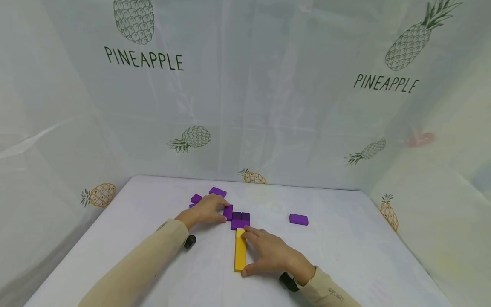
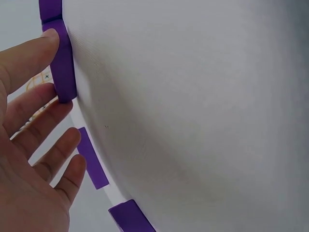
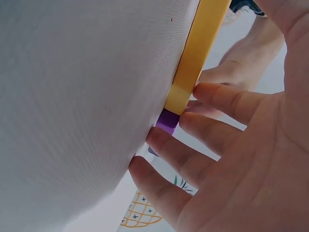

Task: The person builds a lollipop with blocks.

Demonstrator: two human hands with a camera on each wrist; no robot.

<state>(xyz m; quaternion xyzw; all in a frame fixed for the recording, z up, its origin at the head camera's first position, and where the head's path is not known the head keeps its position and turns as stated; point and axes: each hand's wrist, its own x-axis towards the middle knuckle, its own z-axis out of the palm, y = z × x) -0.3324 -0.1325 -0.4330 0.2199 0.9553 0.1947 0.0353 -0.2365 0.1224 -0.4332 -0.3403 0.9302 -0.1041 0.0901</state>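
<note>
My left hand (image 1: 209,209) pinches a purple block (image 2: 63,63) between thumb and fingers. In the head view that block stands at the left corner of a purple group (image 1: 240,224), which has two darker squares at its far side. A long yellow block (image 1: 240,255) runs toward me from this group, with a short, lighter yellow piece (image 3: 177,99) at its far end. Along its right side lies my right hand (image 1: 270,251), fingers spread and mostly straight. Its fingertips touch the yellow pieces near the far end, and its thumb lies by the near end.
A single purple block (image 1: 298,219) lies to the right on the white table (image 1: 345,247). Beyond my left hand are more purple blocks, among them one at the back (image 1: 218,191) and a small one (image 1: 196,198). A pineapple-print sheet (image 1: 268,106) hangs behind the table.
</note>
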